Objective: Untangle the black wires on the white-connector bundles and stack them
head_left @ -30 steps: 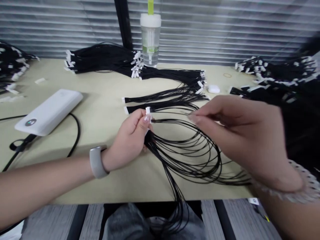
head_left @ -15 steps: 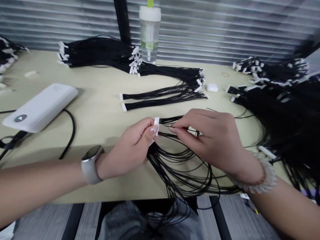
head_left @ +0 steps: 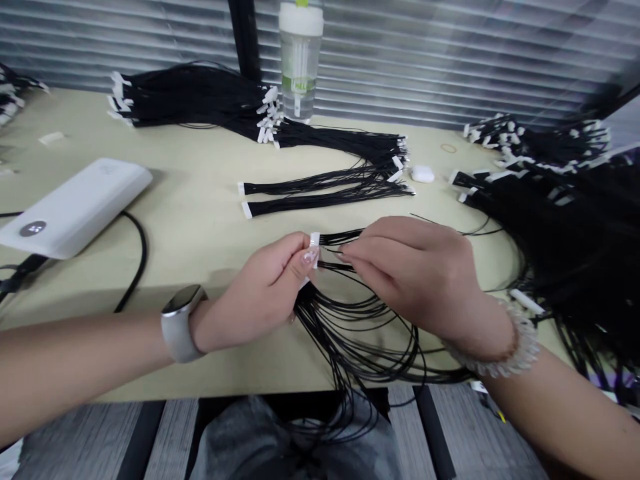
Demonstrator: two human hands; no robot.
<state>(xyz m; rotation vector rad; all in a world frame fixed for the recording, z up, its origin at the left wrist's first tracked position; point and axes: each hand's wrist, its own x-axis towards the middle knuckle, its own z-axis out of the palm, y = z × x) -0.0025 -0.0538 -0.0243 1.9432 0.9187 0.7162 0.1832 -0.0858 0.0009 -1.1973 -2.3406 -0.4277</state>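
Right hand [head_left: 420,273] edged slightly left since before, power bank [head_left: 75,207] at left, left hand [head_left: 260,293] pinching white connector [head_left: 315,241] at centre, bottle [head_left: 300,60] above, black wires [head_left: 360,327] looping below over desk [head_left: 200,253] edge, right fingertips pinching wires beside connector, wire piles [head_left: 565,220] crowding right.

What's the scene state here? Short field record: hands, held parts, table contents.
left: left hand pinches white connector; smartwatch on wrist
right: right hand pinches black wires beside the connector; beaded bracelet on wrist
wires: loop on table, hang over its near edge
behind hands: two harness bundles, earbud case
left side: white power bank
back: water bottle
right side: harness heap
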